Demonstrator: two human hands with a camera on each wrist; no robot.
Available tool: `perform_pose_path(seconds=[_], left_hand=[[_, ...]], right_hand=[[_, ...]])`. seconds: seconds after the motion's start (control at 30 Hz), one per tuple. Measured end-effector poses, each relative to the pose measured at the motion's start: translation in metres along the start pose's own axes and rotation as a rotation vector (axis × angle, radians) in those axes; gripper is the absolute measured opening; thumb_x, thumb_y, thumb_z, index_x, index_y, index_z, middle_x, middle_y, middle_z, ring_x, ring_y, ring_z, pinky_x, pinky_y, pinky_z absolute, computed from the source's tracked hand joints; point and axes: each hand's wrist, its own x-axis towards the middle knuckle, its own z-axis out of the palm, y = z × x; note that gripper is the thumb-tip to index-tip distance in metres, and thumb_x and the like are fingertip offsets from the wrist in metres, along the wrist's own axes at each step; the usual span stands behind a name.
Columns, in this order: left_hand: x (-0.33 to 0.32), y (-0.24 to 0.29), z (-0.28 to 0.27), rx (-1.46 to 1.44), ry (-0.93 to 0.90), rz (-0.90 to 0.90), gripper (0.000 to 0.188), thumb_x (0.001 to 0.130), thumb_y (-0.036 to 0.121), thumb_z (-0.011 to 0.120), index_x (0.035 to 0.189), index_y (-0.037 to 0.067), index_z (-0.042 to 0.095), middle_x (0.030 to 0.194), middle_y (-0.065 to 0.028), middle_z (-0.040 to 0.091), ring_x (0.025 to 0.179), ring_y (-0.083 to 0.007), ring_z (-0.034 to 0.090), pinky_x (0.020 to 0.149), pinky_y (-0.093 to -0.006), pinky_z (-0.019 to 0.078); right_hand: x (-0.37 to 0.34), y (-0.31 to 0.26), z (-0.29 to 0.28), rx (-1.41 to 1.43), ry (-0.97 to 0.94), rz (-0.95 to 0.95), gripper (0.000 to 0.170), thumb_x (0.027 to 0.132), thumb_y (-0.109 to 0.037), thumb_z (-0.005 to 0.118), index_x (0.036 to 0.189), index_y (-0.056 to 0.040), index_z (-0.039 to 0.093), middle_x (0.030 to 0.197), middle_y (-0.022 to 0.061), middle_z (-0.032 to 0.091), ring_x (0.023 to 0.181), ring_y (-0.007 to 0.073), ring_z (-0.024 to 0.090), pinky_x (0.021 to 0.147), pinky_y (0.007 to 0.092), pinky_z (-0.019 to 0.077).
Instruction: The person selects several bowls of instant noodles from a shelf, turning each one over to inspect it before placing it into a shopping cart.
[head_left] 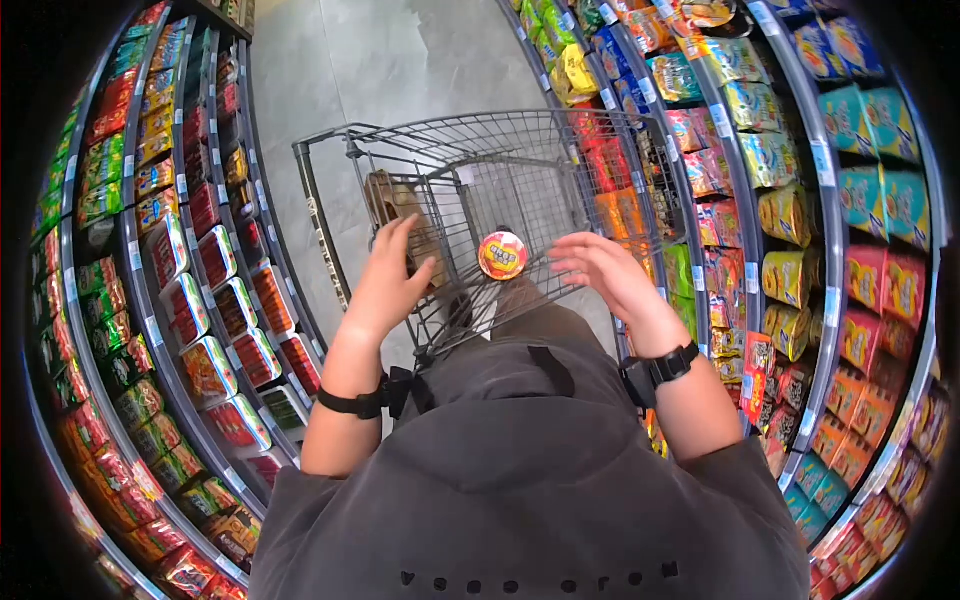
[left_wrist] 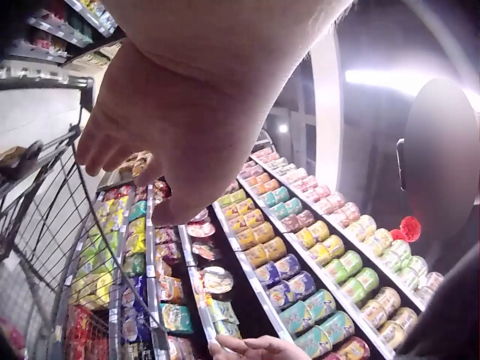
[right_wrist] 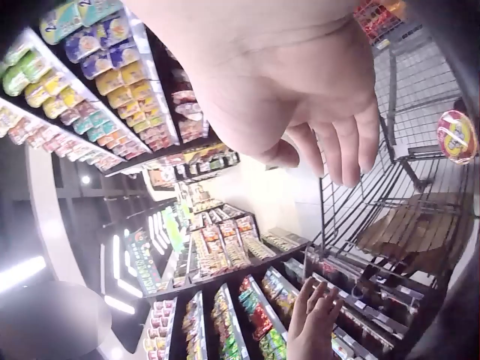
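Note:
My left hand (head_left: 392, 278) hovers over the near left part of a wire shopping cart (head_left: 520, 125), fingers spread and holding nothing. On the other side, my right hand (head_left: 612, 282) is held out over the cart's near right side, its fingers nearly straight and empty. Between the two hands appears a round tub (head_left: 502, 256) with a red, white and yellow lid, against the cart's wires. A brown item (head_left: 415, 235), like a paper bag or carton, lies by the cart's left end, partly behind my left hand. The right wrist view also shows the tub (right_wrist: 457, 136) beyond my right fingers.
Shelves of packaged food (head_left: 205, 250) line the left side. On the right stand shelves with bagged and cup noodles (head_left: 790, 220). Grey floor (head_left: 400, 60) stretches ahead beyond the cart. The cart's handle bar (head_left: 322, 225) is at its left end.

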Motion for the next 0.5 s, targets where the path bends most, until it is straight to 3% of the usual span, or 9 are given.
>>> perform_pose_path(seconds=[0.1, 0.13, 0.33, 0.4, 0.5], left_hand=[[0.027, -0.007, 0.043, -0.034, -0.181, -0.159, 0.064, 0.093, 0.022, 0.071, 0.148, 0.0, 0.047, 0.151, -0.029, 0.045, 0.141, -0.0457, 0.045, 0.117, -0.0451, 0.0403], [0.035, -0.016, 0.062, -0.015, -0.196, -0.119, 0.063, 0.093, 0.022, 0.071, 0.147, -0.001, 0.048, 0.151, -0.0296, 0.045, 0.139, -0.0455, 0.047, 0.116, -0.0447, 0.0409], [0.074, -0.054, 0.174, -0.076, -0.411, -0.346, 0.061, 0.092, 0.023, 0.07, 0.144, -0.002, 0.051, 0.147, -0.0311, 0.049, 0.135, -0.046, 0.052, 0.114, -0.045, 0.0432], [0.076, -0.073, 0.217, -0.039, -0.42, -0.425, 0.057, 0.093, 0.025, 0.068, 0.142, 0.0, 0.053, 0.144, -0.0286, 0.052, 0.133, -0.0446, 0.053, 0.112, -0.0445, 0.0452], [0.082, -0.088, 0.263, -0.053, -0.465, -0.489, 0.055, 0.092, 0.025, 0.067, 0.138, -0.003, 0.056, 0.142, -0.03, 0.054, 0.132, -0.045, 0.054, 0.112, -0.045, 0.0454]], right_hand=[[0.055, 0.026, -0.027, 0.059, 0.004, 0.126, 0.031, 0.104, -0.017, 0.05, 0.128, -0.0016, 0.062, 0.13, 0.011, 0.067, 0.118, 0.0223, 0.065, 0.096, 0.0363, 0.0525], [0.075, 0.036, -0.036, 0.074, 0.023, 0.176, 0.03, 0.104, -0.017, 0.05, 0.127, -0.0022, 0.063, 0.131, 0.0104, 0.066, 0.121, 0.0228, 0.064, 0.097, 0.0371, 0.0521], [0.173, 0.119, -0.076, 0.059, 0.048, 0.468, 0.03, 0.103, -0.022, 0.055, 0.127, -0.0059, 0.063, 0.131, 0.0062, 0.064, 0.125, 0.0211, 0.06, 0.101, 0.0373, 0.0481], [0.198, 0.147, -0.08, 0.035, 0.183, 0.608, 0.029, 0.102, -0.026, 0.058, 0.125, -0.0085, 0.064, 0.129, 0.0049, 0.064, 0.124, 0.0192, 0.058, 0.099, 0.0364, 0.0474], [0.233, 0.182, -0.093, -0.035, 0.133, 0.706, 0.028, 0.101, -0.03, 0.061, 0.121, -0.0107, 0.065, 0.123, 0.0031, 0.063, 0.115, 0.0153, 0.057, 0.09, 0.0339, 0.0465]])
